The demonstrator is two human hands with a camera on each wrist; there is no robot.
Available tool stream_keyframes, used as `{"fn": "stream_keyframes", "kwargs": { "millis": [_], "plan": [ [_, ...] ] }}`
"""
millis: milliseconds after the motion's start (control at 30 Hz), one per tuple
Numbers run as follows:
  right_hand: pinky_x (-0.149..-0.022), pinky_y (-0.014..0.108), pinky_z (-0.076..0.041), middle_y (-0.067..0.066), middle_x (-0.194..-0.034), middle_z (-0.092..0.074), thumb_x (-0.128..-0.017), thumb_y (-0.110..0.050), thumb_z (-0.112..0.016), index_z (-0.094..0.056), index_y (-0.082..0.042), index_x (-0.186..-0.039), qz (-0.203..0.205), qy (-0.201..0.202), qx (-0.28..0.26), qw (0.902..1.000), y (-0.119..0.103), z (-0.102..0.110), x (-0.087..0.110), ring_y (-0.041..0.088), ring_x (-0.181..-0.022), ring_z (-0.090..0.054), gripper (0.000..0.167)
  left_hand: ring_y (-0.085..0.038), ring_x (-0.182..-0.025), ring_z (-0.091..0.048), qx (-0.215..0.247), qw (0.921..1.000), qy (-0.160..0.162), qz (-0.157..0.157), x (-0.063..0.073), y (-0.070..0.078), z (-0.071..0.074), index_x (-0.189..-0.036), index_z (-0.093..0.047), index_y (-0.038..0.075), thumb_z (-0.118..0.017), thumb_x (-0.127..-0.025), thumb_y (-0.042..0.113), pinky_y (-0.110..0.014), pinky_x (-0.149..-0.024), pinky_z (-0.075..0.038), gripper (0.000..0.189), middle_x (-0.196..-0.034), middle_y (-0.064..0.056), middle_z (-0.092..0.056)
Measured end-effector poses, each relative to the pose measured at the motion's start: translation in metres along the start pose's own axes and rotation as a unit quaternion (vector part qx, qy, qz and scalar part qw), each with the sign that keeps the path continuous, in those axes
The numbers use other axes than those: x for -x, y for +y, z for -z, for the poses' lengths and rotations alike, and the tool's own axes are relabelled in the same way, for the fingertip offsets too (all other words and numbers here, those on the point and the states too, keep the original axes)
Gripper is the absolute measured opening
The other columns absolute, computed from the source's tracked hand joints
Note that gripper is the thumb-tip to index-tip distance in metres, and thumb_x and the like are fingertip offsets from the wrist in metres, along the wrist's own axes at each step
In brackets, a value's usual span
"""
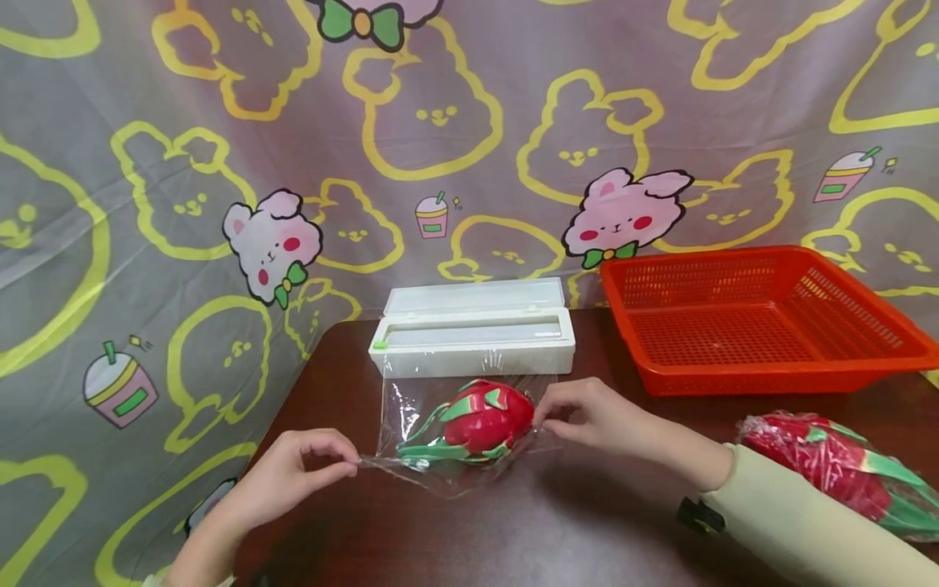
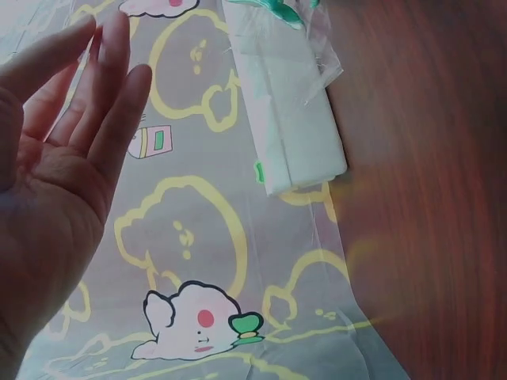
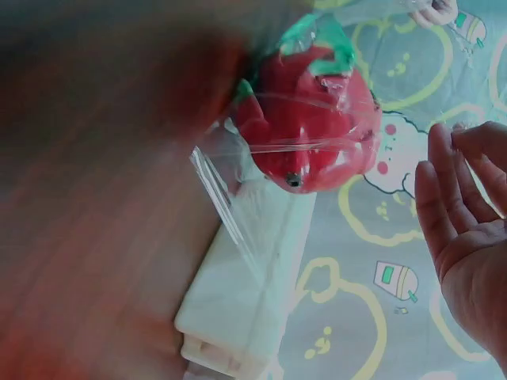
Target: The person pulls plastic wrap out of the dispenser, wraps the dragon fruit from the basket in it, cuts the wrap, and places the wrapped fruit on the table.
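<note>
A red dragon fruit (image 1: 480,420) with green scales lies on a sheet of clear cling film (image 1: 399,399). The film runs out from a white dispenser box (image 1: 477,359), whose lid stands raised. At the near left corner, my left hand (image 1: 293,473) pinches the film between thumb and fingertips. My right hand (image 1: 594,416) pinches the film's other side, close by the fruit's right end. From the right wrist view, film stretches across the dragon fruit (image 3: 317,119), and my right hand (image 3: 467,229) has thumb and index finger together.
A red perforated plastic basket (image 1: 778,379) stands at the back right of the dark wooden table (image 1: 499,538). Nearer, beside my right sleeve, lies a second dragon fruit (image 1: 829,456) wrapped in film. A printed curtain (image 1: 469,163) hangs behind and along the left.
</note>
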State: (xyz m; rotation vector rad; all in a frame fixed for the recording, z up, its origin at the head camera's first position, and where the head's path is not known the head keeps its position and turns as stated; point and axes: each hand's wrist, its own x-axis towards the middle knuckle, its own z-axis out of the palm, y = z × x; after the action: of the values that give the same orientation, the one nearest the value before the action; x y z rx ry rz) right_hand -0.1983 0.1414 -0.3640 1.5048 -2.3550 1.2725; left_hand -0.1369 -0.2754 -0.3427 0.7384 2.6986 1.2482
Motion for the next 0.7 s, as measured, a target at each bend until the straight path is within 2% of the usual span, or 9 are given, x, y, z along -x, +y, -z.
{"fn": "stream_keyframes", "kwargs": {
  "millis": [100, 267, 367, 500, 700],
  "plan": [
    [-0.067, 0.026, -0.055, -0.003, -0.089, -0.069, -0.083, 0.002, -0.074, -0.072, -0.012, -0.095, -0.025, 0.018, 0.015, 0.9994, 0.006, -0.001, -0.013, 0.009, -0.077, -0.060, 0.019, -0.014, -0.076, -0.063, -0.006, 0.9996, 0.021, -0.014, -0.009, 0.000, 0.000, -0.091, -0.073, 0.017, -0.076, -0.084, 0.011, -0.029, -0.069, -0.055, 0.009, -0.088, 0.002, -0.069],
    [-0.072, 0.028, -0.055, -0.005, -0.089, -0.070, -0.086, -0.005, -0.073, -0.072, -0.011, -0.096, -0.102, 0.032, 0.011, 0.9942, 0.016, -0.004, -0.034, 0.012, -0.079, -0.060, 0.012, -0.015, -0.076, -0.063, -0.019, 0.9983, 0.047, -0.027, -0.031, -0.003, 0.002, -0.091, -0.073, 0.018, -0.077, -0.083, 0.010, -0.031, -0.071, -0.055, 0.011, -0.086, 0.003, -0.069],
    [-0.075, 0.029, -0.054, -0.006, -0.088, -0.069, -0.087, -0.007, -0.072, -0.072, -0.012, -0.096, -0.135, 0.036, 0.005, 0.9902, 0.024, -0.008, -0.043, 0.013, -0.081, -0.061, 0.010, -0.014, -0.078, -0.063, -0.030, 0.9979, 0.046, -0.033, -0.048, -0.005, 0.002, -0.092, -0.073, 0.016, -0.077, -0.083, 0.010, -0.032, -0.074, -0.055, 0.011, -0.087, 0.006, -0.069],
    [-0.074, 0.029, -0.053, -0.008, -0.086, -0.068, -0.088, -0.010, -0.072, -0.072, -0.016, -0.094, -0.156, 0.042, 0.008, 0.9869, 0.033, -0.016, -0.053, 0.013, -0.080, -0.060, 0.008, -0.015, -0.081, -0.065, -0.027, 0.9980, 0.033, -0.046, -0.073, -0.007, -0.001, -0.093, -0.073, 0.009, -0.076, -0.084, 0.008, -0.033, -0.077, -0.054, 0.009, -0.088, 0.002, -0.070],
    [-0.075, 0.030, -0.052, -0.007, -0.086, -0.068, -0.088, -0.010, -0.071, -0.072, -0.015, -0.093, -0.169, 0.048, 0.016, 0.9844, 0.041, -0.025, -0.060, 0.012, -0.080, -0.060, 0.007, -0.014, -0.086, -0.066, -0.031, 0.9981, 0.005, -0.052, -0.106, -0.009, -0.008, -0.095, -0.073, 0.010, -0.074, -0.086, 0.009, -0.034, -0.079, -0.054, 0.008, -0.091, 0.004, -0.071]
  ]
}}
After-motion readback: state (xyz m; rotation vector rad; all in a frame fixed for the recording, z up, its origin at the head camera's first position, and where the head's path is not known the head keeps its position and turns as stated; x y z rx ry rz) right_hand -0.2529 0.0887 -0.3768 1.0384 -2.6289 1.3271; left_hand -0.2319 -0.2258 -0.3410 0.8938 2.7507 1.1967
